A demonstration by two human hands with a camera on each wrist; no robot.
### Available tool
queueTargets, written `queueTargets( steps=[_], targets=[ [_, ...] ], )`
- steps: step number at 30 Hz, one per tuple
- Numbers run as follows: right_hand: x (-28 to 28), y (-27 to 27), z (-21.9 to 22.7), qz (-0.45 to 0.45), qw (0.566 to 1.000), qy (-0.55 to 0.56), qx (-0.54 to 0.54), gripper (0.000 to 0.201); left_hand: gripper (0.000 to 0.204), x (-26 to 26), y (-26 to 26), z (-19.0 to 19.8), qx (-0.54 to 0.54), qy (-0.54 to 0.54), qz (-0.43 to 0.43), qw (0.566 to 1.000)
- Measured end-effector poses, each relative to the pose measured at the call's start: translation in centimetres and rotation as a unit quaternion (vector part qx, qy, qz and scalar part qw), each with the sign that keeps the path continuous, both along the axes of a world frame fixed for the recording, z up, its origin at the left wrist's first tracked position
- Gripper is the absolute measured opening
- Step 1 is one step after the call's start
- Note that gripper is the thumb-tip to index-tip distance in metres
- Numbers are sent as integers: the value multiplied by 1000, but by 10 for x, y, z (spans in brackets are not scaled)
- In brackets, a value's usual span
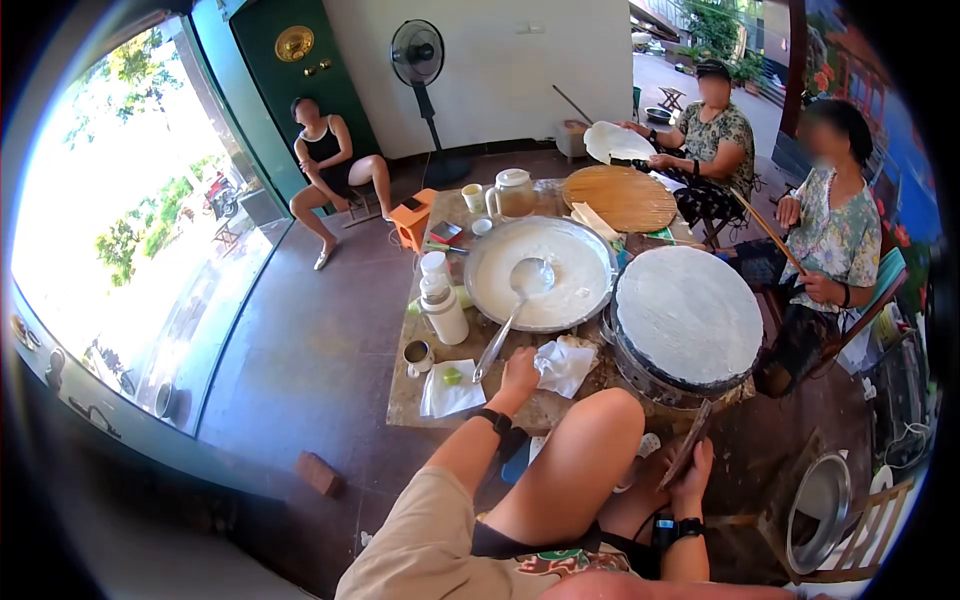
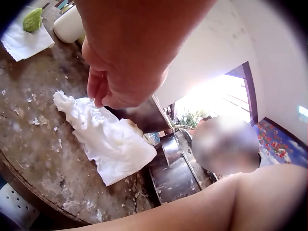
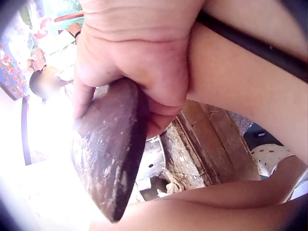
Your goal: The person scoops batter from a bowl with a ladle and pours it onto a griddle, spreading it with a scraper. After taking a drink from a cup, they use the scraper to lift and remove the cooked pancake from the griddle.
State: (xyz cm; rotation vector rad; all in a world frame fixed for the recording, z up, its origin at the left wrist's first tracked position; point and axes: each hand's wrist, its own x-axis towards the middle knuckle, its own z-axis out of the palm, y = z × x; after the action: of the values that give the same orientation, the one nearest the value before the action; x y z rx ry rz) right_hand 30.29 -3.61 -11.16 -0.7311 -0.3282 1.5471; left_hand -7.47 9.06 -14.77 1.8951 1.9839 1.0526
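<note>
My left hand [image 1: 520, 372] is low over the near side of the table, its fingertips pinching the edge of a crumpled white cloth [image 2: 113, 139]. In my right hand [image 3: 139, 53] I hold a dark brown, pointed spreader [image 3: 110, 144] shaped like a big shell; the head view shows it above my right leg. Ahead of my left hand is a wide metal basin [image 1: 490, 262] of white batter with a ladle [image 1: 530, 277] resting in it, handle towards me. A round griddle [image 1: 688, 318] to its right is covered by a white layer of batter.
A white bottle [image 1: 445, 315], a metal cup [image 1: 417, 356] and a green piece on a napkin [image 1: 452, 398] stand left of the basin. Behind are a glass jug [image 1: 514, 193] and a round woven board [image 1: 620, 198]. Two people sit at the right, another at the back left.
</note>
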Motion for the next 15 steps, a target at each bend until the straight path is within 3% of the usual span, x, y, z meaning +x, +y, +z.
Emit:
queueTargets(
  steps=[9, 15],
  targets=[
    [-1, 1, 3, 5, 1000, 7, -20, 22, 26, 0, -3, 7, -12, 20, 14, 1000],
    [0, 2, -10, -55, 993, -100, 6, 22, 23, -1, 0, -3, -40, 43, 35, 998]
  ],
)
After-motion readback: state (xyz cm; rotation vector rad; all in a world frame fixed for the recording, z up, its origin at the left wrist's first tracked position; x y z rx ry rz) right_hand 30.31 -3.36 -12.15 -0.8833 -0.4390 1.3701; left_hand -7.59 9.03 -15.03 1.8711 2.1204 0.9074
